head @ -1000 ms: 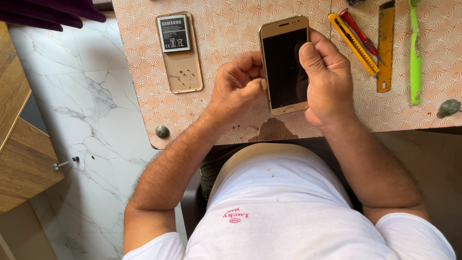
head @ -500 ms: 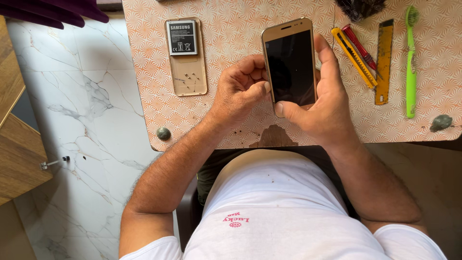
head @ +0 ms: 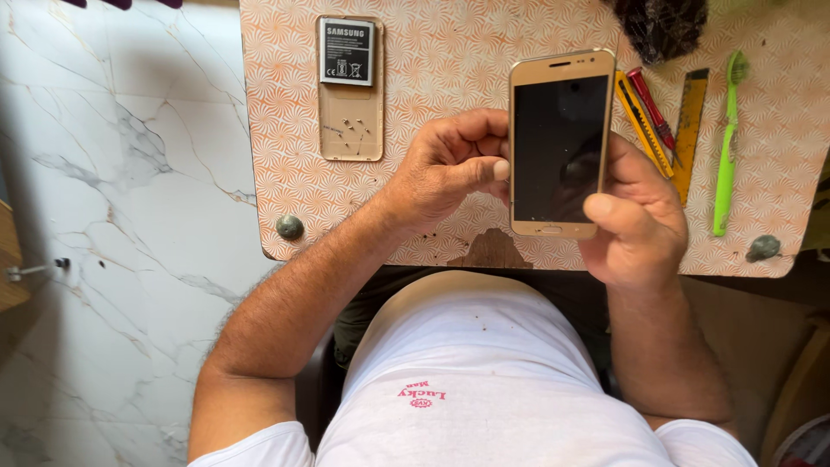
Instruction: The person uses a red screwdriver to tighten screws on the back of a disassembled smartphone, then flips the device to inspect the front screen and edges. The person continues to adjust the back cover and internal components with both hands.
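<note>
Above the table's (head: 415,78) near edge, both hands are gripping a gold, dark-screened smartphone (head: 558,143): left hand (head: 450,169) pinching its side, right hand (head: 635,216) cradling it; a tan back cover (head: 350,121) near the far edge is holding a grey battery (head: 347,52) and tiny screws (head: 353,130).

Bright, even daylight falls on the table (head: 432,78), and the picture is sharp. The phone (head: 558,143) screen shows soft reflections. Below the table's front edge, the area is in shadow.

we see a small table (head: 415,104) with an orange fan-patterned top, its near edge chipped in the middle. on it lie a tan back cover (head: 350,121) with a dark battery (head: 347,52) and tiny screws on it, a yellow utility knife (head: 641,123), a red tool (head: 650,108), a yellow ruler (head: 689,130), a green toothbrush (head: 726,147) and a dark clump (head: 661,26).
</note>
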